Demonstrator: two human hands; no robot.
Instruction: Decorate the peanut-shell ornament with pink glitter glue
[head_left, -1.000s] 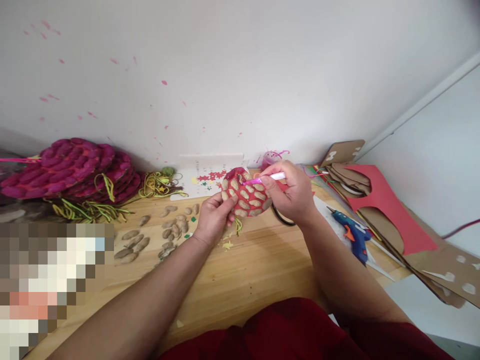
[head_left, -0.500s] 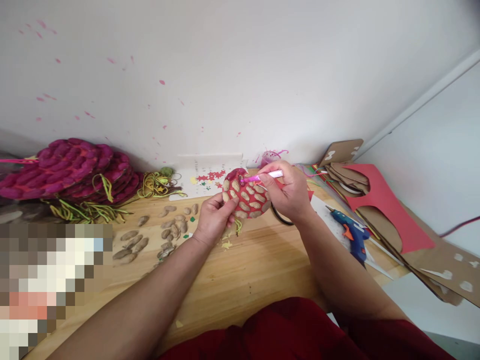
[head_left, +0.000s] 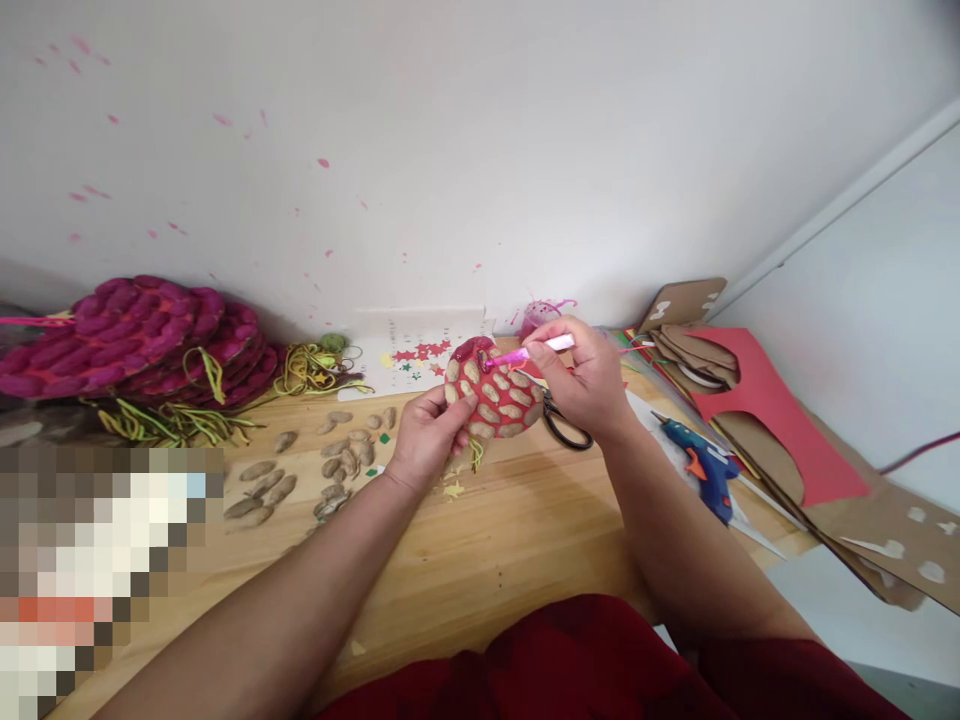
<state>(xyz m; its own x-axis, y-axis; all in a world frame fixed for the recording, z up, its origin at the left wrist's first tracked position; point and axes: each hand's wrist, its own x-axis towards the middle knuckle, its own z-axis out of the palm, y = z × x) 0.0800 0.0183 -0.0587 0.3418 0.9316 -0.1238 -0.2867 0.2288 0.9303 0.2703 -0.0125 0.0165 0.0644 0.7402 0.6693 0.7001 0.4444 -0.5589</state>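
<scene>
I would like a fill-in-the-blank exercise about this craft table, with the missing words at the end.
The left hand holds a round red disc covered with ____ in their shells. A slim white-and-pink paintbrush is in the ____ hand. The blue glue gun has a trigger coloured ____.

Missing words: peanuts; right; orange.

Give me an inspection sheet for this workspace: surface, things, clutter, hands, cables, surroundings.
Surface: wooden table, with loose peanuts and yellow paper stars on it.
Things: red disc bearing peanuts, mostly unpainted; pink-tipped brush at its upper part; pink-stained cup behind.
Clutter: painted stack left; scissors, glue gun, red sheet and cardboard right.
Hands: left hand holds the disc, right hand the brush.
Cables: dark red cord far right; can't tell where it leads.
Surroundings: white wall, splashed pink; lower left corner pixelated.
</scene>
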